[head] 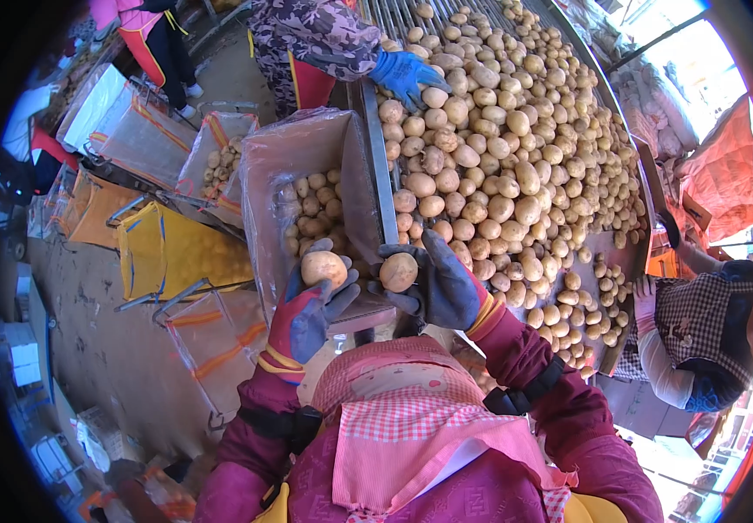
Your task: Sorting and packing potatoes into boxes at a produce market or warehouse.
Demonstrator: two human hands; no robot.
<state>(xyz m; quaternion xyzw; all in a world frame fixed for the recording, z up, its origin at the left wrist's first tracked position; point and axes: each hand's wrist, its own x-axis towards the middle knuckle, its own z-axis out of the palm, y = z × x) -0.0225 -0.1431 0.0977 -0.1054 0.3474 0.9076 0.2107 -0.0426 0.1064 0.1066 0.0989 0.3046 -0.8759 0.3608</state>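
My left hand (321, 301), in a dark blue and red work glove, holds a round potato (323, 269) on its palm side. A second potato (398, 272) sits in the fingers of my right hand (442, 284), gloved the same way. Both hands are above the near end of a plastic-lined cardboard box (298, 140), which has potatoes (314, 209) inside. Right of the box, past a metal edge (380, 170), a wide sorting table carries a thick spread of potatoes (501, 150). The hands partly hide the box's near inside.
A co-worker's blue-gloved hand (409, 75) touches potatoes at the table's upper left. Another person (690, 327) stands at the right side, a hand on the edge. Left of the box are a yellow mesh sack (180, 252), an orange sack (99, 209) and clear bags on metal frames.
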